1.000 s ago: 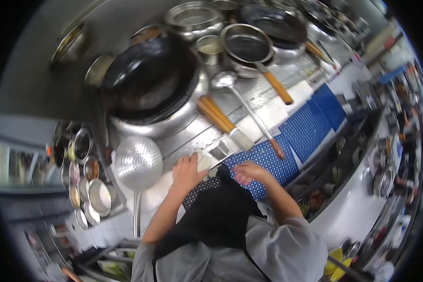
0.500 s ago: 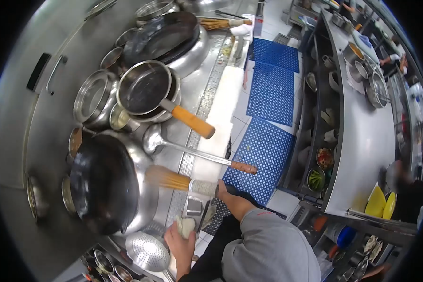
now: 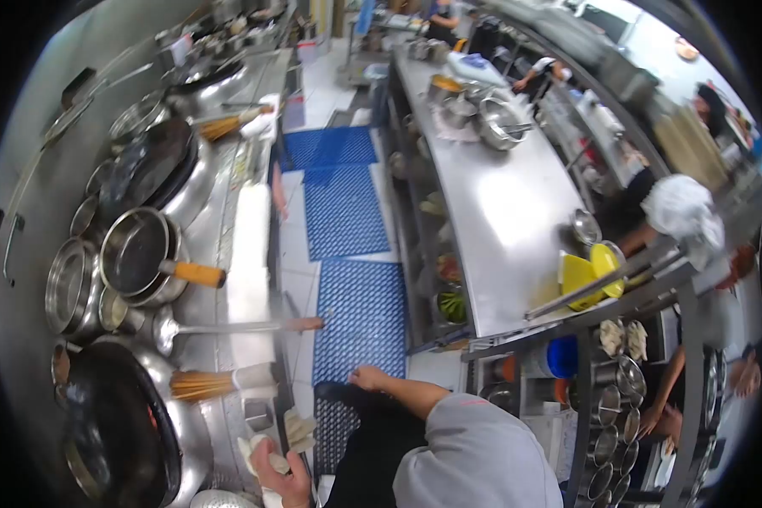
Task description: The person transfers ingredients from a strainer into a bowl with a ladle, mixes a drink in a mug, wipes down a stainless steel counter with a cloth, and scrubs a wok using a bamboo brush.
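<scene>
My left hand is closed around a folded whitish cloth at the counter's near edge. Another pale cloth hangs just beyond it, beside a small steel container. My right hand is over the blue floor mat, its fingers curled and nothing visible in them. A bamboo wok brush lies across the counter edge, apart from both hands. Farther up, a long-handled ladle rests with its wooden grip over the edge. The dark wok sits on its burner at left.
Wooden-handled pans and a second wok line the range. White towels cover its front edge. Blue mats run along the aisle. A steel worktable with bowls and yellow items stands right, with co-workers beyond.
The view has swung right and up, showing more of the worktable and co-workers. My right hand has moved off the wok brush handle, and the brush now lies still. The cloth stays in my left hand.
</scene>
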`<action>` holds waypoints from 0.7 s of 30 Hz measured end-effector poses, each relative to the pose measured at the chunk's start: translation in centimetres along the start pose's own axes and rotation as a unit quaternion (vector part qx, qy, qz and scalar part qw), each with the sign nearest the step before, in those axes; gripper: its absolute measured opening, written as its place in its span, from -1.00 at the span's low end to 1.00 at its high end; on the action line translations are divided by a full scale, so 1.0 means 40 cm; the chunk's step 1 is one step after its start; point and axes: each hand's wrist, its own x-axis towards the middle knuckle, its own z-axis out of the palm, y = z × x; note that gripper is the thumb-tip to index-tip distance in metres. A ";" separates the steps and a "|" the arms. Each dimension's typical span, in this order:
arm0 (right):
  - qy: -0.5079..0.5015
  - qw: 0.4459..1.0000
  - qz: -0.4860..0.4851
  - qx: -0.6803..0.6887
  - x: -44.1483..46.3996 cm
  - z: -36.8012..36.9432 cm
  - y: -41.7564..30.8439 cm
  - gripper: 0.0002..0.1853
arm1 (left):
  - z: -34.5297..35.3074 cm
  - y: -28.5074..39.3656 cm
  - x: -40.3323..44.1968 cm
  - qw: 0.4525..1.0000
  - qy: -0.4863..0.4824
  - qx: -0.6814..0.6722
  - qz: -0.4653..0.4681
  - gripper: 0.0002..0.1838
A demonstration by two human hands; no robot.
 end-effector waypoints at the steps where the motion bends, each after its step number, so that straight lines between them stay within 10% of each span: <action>1: -0.037 0.996 0.081 0.024 -0.090 -0.102 -0.023 -0.52 | 0.031 0.008 -0.008 0.996 -0.060 -0.066 -0.031 -0.47; 8: 0.051 0.968 0.206 0.130 -0.514 -0.481 -0.057 -0.41 | 0.264 0.001 -0.074 0.857 -0.514 0.036 0.014 -0.55; 21: 0.484 0.861 0.061 0.141 -0.413 -1.028 0.049 -0.57 | 0.496 -0.286 -0.122 0.742 -0.650 0.154 -0.063 -0.50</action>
